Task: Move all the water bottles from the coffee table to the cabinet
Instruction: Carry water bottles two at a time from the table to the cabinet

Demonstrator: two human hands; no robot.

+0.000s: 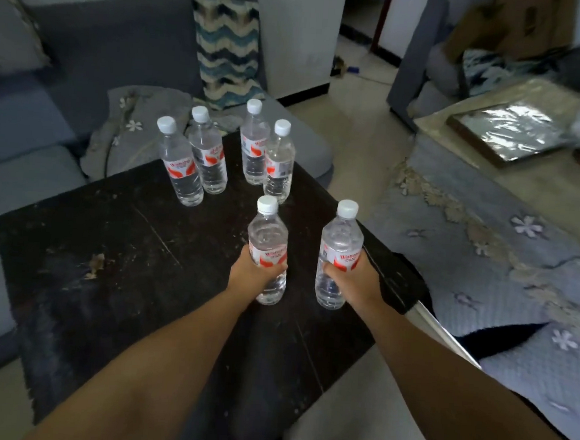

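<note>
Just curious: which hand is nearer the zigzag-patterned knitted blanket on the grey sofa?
Left. The left hand sits below the zigzag-patterned knitted blanket; the right hand is farther right.

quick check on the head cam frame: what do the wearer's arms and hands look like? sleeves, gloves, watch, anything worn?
Both forearms are bare all the way to the bottom edge of the frame; no sleeve shows. The left hand and the right hand wear no gloves. No watch, band or bracelet shows on either wrist, and no rings on the parts of the fingers in view. No markings, straps or cables on either arm.
</note>
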